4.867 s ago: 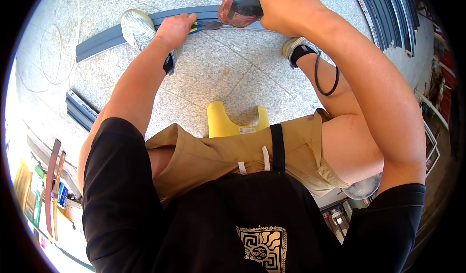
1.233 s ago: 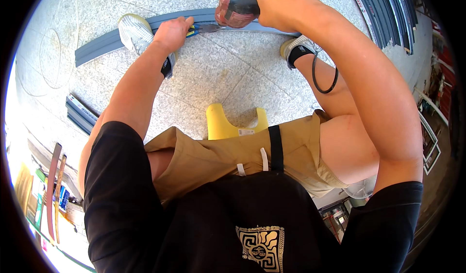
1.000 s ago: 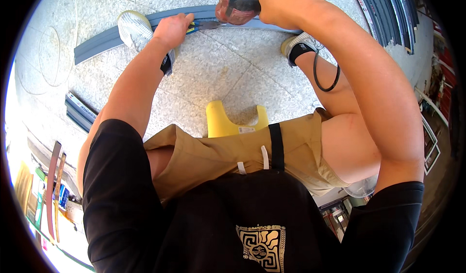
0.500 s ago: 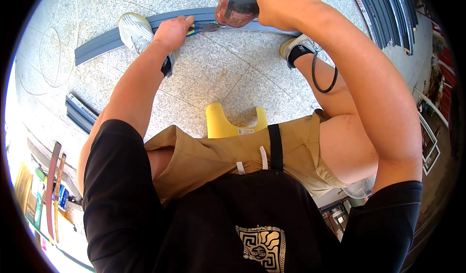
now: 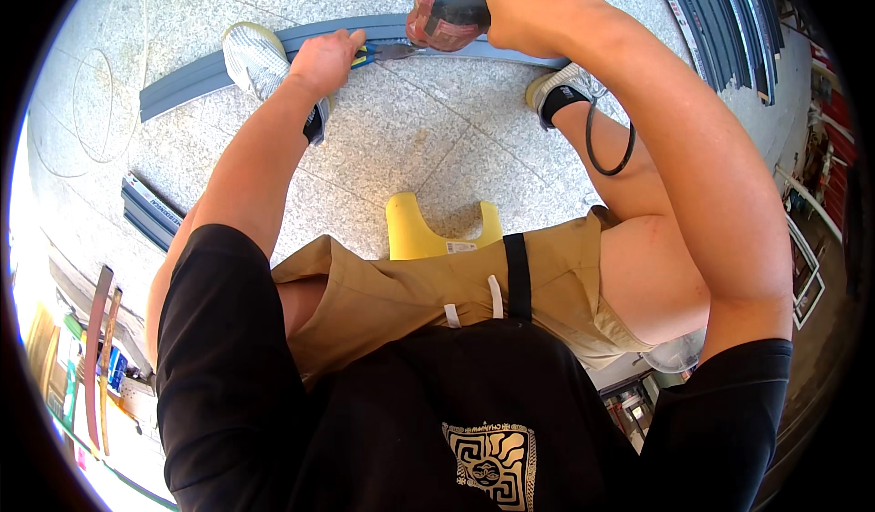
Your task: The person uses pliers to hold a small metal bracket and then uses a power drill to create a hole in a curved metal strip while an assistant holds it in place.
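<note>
My left hand (image 5: 324, 61) is closed around what looks like pliers (image 5: 387, 52) with blue-and-yellow grips and a grey metal head. The pliers lie against a long grey profile strip (image 5: 187, 82) on the floor. To the right, my right hand (image 5: 538, 11) grips a red-and-black power drill (image 5: 448, 15) above the strip, close to the head of the pliers. A drill bit or tip is hidden beneath the drill's body. My left shoe (image 5: 255, 56) rests on the strip; my right shoe (image 5: 551, 88) is beside its other end.
A yellow plastic stool (image 5: 415, 230) is under me. A black cord (image 5: 597, 152) hangs by my right leg. Grey profile strips (image 5: 715, 29) are stacked at the far right, with a shorter bundle (image 5: 150, 211) at left. A thin pale wire (image 5: 111, 102) curls on the speckled floor.
The drill and my right hand have shifted very slightly right. My left hand and the pliers have stayed in place.
</note>
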Available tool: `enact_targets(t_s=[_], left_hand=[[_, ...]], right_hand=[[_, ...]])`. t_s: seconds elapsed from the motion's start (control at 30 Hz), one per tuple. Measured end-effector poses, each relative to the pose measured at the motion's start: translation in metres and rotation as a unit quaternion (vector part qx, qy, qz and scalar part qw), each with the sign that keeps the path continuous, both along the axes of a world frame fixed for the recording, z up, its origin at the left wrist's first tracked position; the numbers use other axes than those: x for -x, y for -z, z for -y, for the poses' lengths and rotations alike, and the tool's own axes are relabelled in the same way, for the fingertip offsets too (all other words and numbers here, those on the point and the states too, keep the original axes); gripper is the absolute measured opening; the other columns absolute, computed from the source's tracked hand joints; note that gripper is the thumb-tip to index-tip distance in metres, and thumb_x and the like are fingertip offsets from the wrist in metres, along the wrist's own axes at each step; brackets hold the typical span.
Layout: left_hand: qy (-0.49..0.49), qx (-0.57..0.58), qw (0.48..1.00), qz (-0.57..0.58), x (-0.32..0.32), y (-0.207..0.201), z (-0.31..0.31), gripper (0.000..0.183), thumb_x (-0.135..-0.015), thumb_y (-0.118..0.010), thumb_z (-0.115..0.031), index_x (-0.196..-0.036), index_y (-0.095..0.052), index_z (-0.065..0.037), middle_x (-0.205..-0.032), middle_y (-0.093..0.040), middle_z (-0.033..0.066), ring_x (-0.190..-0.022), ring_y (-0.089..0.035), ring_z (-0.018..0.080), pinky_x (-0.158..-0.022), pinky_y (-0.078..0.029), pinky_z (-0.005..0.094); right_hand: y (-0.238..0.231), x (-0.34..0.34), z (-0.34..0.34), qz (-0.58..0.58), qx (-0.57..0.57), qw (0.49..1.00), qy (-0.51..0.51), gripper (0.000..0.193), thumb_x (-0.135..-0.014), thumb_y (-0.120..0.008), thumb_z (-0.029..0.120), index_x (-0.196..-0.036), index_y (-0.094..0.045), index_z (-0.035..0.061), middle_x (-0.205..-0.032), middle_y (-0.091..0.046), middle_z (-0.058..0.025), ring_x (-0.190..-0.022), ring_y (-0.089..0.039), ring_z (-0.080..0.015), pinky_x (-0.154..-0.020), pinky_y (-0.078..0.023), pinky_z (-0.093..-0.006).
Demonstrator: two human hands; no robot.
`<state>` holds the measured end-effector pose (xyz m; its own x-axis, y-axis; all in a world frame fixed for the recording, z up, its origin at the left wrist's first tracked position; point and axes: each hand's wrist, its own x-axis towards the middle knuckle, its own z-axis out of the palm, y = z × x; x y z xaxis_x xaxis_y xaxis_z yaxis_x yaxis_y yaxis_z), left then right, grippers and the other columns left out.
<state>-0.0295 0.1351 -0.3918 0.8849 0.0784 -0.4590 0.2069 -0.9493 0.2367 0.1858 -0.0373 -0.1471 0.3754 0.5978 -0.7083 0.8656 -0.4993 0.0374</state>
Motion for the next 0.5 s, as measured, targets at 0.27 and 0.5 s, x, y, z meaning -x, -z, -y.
enact_targets(t_s=[0.27, 0.5], left_hand=[[-0.001, -0.003, 1.0, 0.012, -0.0003, 0.0005, 0.0005, 0.034, -0.09, -0.071, -0.002, -0.121, -0.059, -0.01, -0.111, -0.071, 0.0156, -0.107, -0.074, 0.0368, -0.086, -0.061, 0.0477], [0.004, -0.001, 1.0, 0.01, 0.001, 0.0022, 0.0005, 0.027, -0.095, -0.063, -0.005, -0.121, -0.059, -0.01, -0.109, -0.07, 0.0166, -0.104, -0.073, 0.0392, -0.085, -0.06, 0.0514]], right_hand=[[-0.0023, -0.0007, -0.0012, -0.003, 0.007, 1.0, -0.008, 0.025, -0.086, -0.073, 0.02, -0.1, -0.083, 0.0027, -0.103, -0.08, -0.0231, -0.1, -0.078, -0.0372, -0.089, -0.062, -0.0461], [-0.0018, 0.0013, -0.0025, -0.002, 0.011, 1.0, -0.001, 0.024, -0.087, -0.072, 0.019, -0.101, -0.083, 0.0022, -0.105, -0.08, -0.0232, -0.102, -0.078, -0.0374, -0.09, -0.062, -0.0456]])
